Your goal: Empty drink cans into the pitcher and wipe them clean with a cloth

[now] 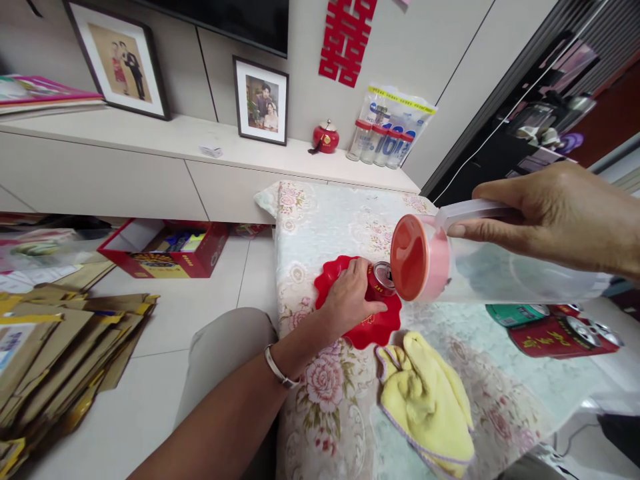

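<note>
My left hand [349, 297] is wrapped round a red drink can [376, 285] that stands in a red wavy-edged plate [360, 335]. With my right hand [545, 213] I grip the handle of a clear plastic pitcher [500, 270]. The pitcher is tipped on its side, its orange-red lid [411, 257] facing left, close to the top of the can. Whether liquid is flowing between them I cannot tell. A crumpled yellow cloth [430, 407] lies on the table just in front of the plate.
Several cans [555, 335], red and green, lie at the right of the flowered tablecloth [327, 427]. Behind the table is a low cabinet [240, 180] with glass jars [383, 143], a red pot [326, 137] and framed photos. Flattened cardboard [55, 360] and a red box [167, 257] are on the floor.
</note>
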A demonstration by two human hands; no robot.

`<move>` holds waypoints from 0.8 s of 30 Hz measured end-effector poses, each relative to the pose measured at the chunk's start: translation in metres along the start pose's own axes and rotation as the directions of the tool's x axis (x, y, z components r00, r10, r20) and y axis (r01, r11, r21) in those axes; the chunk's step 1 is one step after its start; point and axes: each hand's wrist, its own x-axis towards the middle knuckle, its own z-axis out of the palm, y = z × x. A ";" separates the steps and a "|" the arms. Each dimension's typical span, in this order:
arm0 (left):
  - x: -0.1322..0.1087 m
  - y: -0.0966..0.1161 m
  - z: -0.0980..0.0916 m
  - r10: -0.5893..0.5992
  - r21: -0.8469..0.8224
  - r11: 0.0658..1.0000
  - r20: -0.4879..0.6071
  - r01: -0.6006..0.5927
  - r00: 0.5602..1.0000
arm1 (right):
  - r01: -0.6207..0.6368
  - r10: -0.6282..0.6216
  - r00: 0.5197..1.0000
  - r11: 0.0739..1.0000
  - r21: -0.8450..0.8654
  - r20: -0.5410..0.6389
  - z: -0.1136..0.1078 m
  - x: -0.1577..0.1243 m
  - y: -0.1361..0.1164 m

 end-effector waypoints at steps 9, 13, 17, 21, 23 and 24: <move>0.000 0.000 0.000 -0.001 0.016 1.000 0.001 0.001 1.000 | 0.039 -0.039 0.999 0.999 -0.023 -0.007 -0.001 0.002 0.001; -0.001 -0.001 0.001 -0.008 0.011 1.000 0.002 0.008 1.000 | 0.077 -0.077 0.997 0.997 -0.021 -0.017 0.002 0.002 0.006; -0.001 0.001 0.000 -0.011 0.002 1.000 0.004 0.011 1.000 | 0.121 -0.120 0.992 0.993 0.006 -0.041 0.004 0.004 0.009; -0.001 0.002 -0.001 -0.015 0.003 1.000 0.013 0.015 1.000 | 0.165 -0.164 0.984 0.986 0.021 -0.071 0.004 0.004 0.012; -0.001 0.003 -0.002 -0.017 -0.002 1.000 0.013 0.017 1.000 | 0.173 -0.171 0.982 0.985 0.027 -0.077 0.005 0.004 0.014; -0.001 0.003 -0.002 -0.020 -0.009 1.000 0.012 0.020 1.000 | 0.169 -0.166 0.983 0.985 0.028 -0.080 0.006 0.004 0.014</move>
